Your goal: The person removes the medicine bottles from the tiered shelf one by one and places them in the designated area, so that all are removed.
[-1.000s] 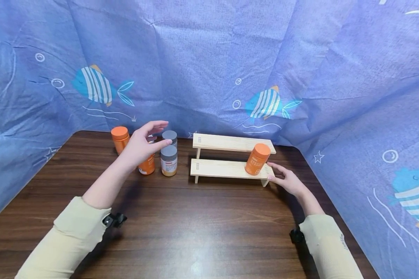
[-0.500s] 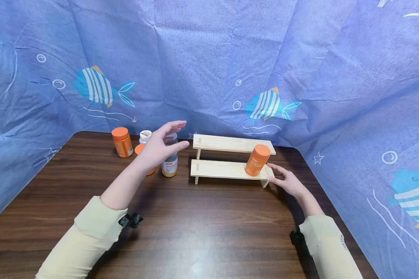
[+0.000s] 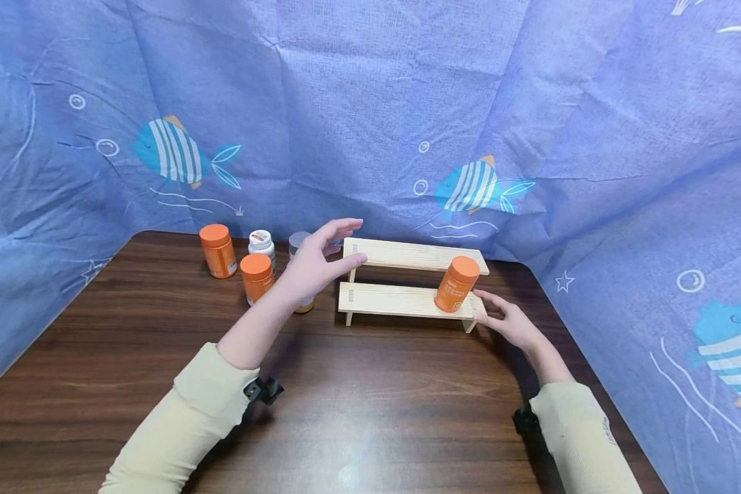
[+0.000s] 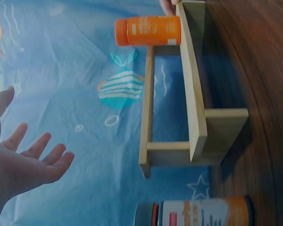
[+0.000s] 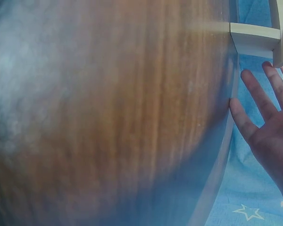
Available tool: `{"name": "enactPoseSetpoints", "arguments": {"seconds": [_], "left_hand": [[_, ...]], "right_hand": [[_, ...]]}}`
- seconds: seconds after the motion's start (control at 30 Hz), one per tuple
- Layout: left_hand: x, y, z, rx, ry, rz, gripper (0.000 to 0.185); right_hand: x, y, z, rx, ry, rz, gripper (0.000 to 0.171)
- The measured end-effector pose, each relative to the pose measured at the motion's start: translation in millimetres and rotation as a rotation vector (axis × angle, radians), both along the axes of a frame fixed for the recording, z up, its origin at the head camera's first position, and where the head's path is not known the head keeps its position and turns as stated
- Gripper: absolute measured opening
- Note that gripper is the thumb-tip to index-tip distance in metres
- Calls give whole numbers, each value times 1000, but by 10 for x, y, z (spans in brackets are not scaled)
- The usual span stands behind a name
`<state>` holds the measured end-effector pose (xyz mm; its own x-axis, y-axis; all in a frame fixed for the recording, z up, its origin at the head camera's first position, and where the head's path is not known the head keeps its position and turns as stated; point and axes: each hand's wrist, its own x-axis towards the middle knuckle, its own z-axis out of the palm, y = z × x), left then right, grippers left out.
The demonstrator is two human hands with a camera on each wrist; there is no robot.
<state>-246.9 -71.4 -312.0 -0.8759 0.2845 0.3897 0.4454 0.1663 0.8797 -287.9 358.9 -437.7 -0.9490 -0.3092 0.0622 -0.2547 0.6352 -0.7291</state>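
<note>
A two-tier wooden display rack [image 3: 407, 300] stands on the table, an orange supplement bottle [image 3: 457, 283] upright at the right end of its lower shelf. My left hand [image 3: 315, 266] is raised in the air near the rack's left end, fingers spread and nothing in them. In the left wrist view the left hand [image 4: 26, 162] shows its palm, apart from rack and bottles. With thumb and finger my right hand [image 3: 511, 322] holds the right end of the lower shelf. The other fingers of the right hand [image 5: 273, 127] are spread below the shelf in the right wrist view.
Left of the rack stand two orange bottles [image 3: 219, 251] and a white bottle [image 3: 262, 243]. Grey-lidded bottles [image 3: 299, 240] stand partly behind my left hand; a labelled one [image 4: 203, 213] shows in the left wrist view. A blue fish-print cloth [image 3: 370, 123] hangs behind the table.
My left hand has moved right, from above the bottles to the rack's left end, still with nothing in it. The right hand, the rack and the orange bottle on it stay put.
</note>
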Motion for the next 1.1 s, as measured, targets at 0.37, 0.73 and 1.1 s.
{"name": "enactPoseSetpoints", "arguments": {"seconds": [0.37, 0.73, 1.1], "left_hand": [[147, 316, 76, 36, 10, -1, 55], [-32, 621, -130, 68, 46, 1, 53], [-89, 939, -175, 63, 22, -37, 55]], "right_hand": [[15, 5, 11, -2, -12, -4, 63], [235, -226, 325, 13, -6, 13, 58], [47, -40, 60, 15, 8, 1, 60]]}}
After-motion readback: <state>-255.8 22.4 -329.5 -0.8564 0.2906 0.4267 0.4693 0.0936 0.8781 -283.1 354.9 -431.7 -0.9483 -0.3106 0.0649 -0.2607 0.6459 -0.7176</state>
